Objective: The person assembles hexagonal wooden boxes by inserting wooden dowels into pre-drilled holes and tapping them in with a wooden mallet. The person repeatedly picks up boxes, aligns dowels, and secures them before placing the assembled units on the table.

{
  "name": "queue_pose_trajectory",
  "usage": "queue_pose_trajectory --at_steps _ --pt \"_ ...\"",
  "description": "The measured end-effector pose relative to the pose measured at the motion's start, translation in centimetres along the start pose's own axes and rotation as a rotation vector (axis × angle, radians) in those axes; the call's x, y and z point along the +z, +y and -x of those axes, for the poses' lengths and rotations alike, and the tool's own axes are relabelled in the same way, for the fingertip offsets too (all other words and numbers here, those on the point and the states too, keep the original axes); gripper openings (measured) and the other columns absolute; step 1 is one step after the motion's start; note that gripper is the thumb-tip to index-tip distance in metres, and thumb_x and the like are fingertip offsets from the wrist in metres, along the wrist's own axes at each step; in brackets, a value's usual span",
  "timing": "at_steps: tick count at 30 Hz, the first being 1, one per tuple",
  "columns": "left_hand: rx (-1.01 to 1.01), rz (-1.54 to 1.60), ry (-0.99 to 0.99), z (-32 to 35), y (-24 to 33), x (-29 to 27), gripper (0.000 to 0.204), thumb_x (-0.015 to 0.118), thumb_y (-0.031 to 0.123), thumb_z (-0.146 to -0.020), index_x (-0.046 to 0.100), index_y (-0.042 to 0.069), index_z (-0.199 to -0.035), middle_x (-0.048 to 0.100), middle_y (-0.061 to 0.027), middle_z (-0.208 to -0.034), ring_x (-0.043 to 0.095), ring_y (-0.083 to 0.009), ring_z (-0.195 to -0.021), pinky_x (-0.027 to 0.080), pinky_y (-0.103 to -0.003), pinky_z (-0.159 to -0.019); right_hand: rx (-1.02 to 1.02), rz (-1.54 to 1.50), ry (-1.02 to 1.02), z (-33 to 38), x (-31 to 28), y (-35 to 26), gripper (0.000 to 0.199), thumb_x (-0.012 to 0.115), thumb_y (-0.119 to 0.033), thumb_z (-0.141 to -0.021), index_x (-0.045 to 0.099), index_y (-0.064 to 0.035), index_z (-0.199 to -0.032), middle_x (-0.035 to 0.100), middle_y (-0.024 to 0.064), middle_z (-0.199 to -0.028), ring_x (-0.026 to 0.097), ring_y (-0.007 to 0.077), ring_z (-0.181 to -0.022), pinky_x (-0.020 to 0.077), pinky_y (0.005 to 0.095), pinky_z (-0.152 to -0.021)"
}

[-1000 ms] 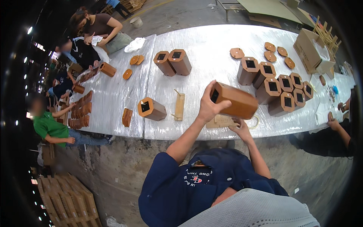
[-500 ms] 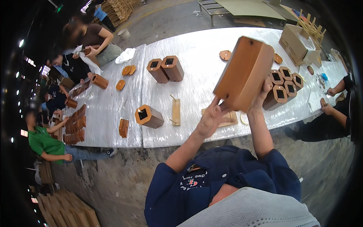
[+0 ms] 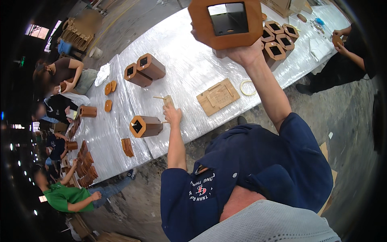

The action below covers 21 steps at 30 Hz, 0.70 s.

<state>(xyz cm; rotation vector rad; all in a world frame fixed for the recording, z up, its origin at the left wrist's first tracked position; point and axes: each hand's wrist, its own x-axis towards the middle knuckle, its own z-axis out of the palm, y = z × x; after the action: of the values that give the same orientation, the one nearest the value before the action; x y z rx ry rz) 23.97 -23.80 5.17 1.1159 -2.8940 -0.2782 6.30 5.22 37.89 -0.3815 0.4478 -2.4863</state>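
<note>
My right hand [image 3: 246, 53] holds up a brown octagonal wooden box [image 3: 196, 24] from below, its square dark opening facing me. My left hand [image 3: 172, 114] is down on the table, its fingers closed over a narrow pale wooden bar with thin pegs [image 3: 167, 99], which it partly hides. Just left of that hand, another octagonal box [image 3: 152, 126] lies on its side. To the right of the bar is a flat pale wooden board [image 3: 217, 97] with raised strips.
The long table [image 3: 181, 64] is covered in clear wrap. Two octagonal boxes [image 3: 151, 66] stand farther back; several more [image 3: 275, 52] cluster at right near a co-worker's hands [image 3: 342, 44]. A pale ring [image 3: 247, 88] lies by the board. Other people work at left, one in a green shirt [image 3: 68, 197].
My left hand has let go of the raised box and moved down left onto the pegged bar. My right hand alone now holds the box, higher and turned with its opening toward me.
</note>
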Motion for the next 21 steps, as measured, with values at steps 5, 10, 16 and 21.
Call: queue_pose_trajectory --at_steps 5,10,16,21 --pt "-0.111 0.003 -0.107 0.4 -0.8 -0.2 0.059 0.067 0.025 -0.077 0.044 0.005 -0.128 0.058 -0.0247 -0.113 0.061 -0.0438 -0.101 0.051 -0.053 -0.086 0.017 -0.021 -0.014 0.1 -0.2 0.5 0.08 0.045 -0.064 -0.09 0.039 -0.0031 -0.141 0.051 0.0215 -0.135 0.053 0.0286 -0.125 0.0488 0.0469 -0.104" --pt "0.01 0.263 -0.093 4.8 3.6 -1.4 0.044 0.063 0.021 -0.077 0.055 0.0 -0.114 0.066 -0.0269 -0.094 0.066 -0.0428 -0.09 0.05 -0.052 -0.084 -0.011 -0.004 -0.018 0.3 -0.7 -0.3 0.079 0.047 -0.063 -0.09 0.04 -0.0034 -0.141 0.052 0.0211 -0.134 0.054 0.0287 -0.125 0.0489 0.047 -0.104" --pt "0.163 0.75 -0.048 8.1 5.2 -5.5 0.036 0.061 0.014 -0.084 0.058 0.001 -0.118 0.068 -0.024 -0.091 0.067 -0.0393 -0.086 0.051 -0.044 -0.08 0.016 -0.004 -0.022 -0.1 -1.6 -0.5 0.078 0.049 -0.061 -0.09 0.04 -0.0038 -0.141 0.052 0.0206 -0.134 0.054 0.0289 -0.124 0.049 0.0471 -0.103" --pt "0.106 0.758 -0.078 9.0 5.5 -8.6 0.04 0.059 0.014 -0.09 0.054 0.0 -0.128 0.068 -0.0187 -0.094 0.067 -0.0252 -0.085 0.051 -0.038 -0.079 0.024 -0.007 -0.031 -0.3 -2.3 -0.9 0.077 0.051 -0.06 -0.089 0.04 -0.0042 -0.141 0.053 0.0202 -0.133 0.054 0.0291 -0.123 0.0491 0.0473 -0.103"
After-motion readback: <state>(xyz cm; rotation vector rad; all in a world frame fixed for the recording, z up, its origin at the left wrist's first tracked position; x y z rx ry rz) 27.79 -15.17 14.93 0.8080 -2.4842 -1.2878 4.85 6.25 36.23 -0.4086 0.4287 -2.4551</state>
